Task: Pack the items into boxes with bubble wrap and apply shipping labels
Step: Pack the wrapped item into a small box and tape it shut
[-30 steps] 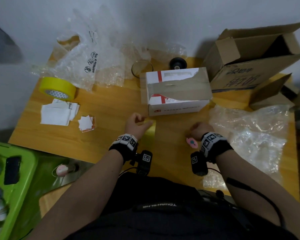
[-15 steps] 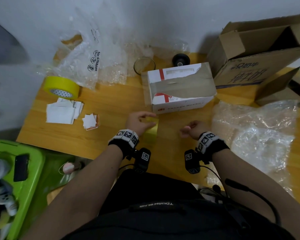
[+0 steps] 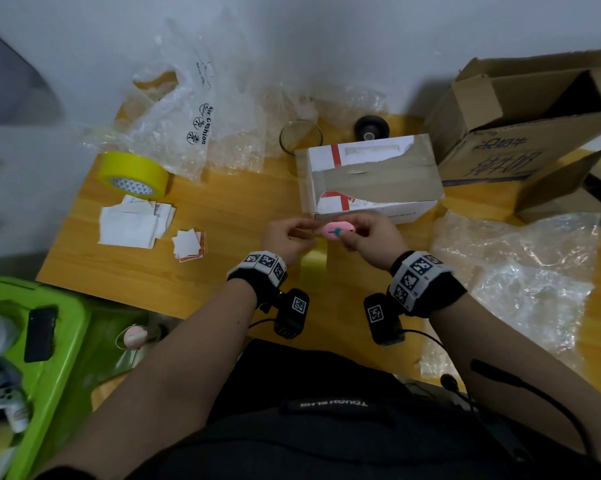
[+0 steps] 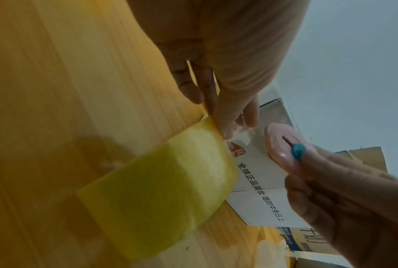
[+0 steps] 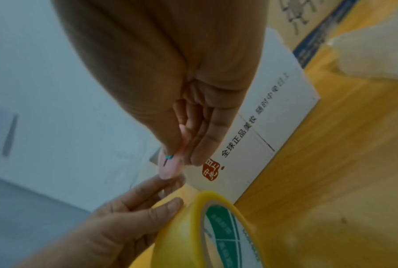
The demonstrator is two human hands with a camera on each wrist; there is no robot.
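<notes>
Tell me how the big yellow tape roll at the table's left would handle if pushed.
The big yellow tape roll lies tilted with its hollow core showing, so a push would likely slide it, not roll it. Probably light for its size. It looks rigid and not fragile.

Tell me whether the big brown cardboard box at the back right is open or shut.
Open: the big brown cardboard box lies tipped on its side, flaps spread, its dark inside showing.

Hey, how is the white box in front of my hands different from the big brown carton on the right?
The white box is shut, with tape across its top; the brown carton is open, flaps spread. The white box looks clearly smaller than the brown carton. The white box has red stripes; the brown carton has only dark printing. Both sit on the wooden table.
</notes>
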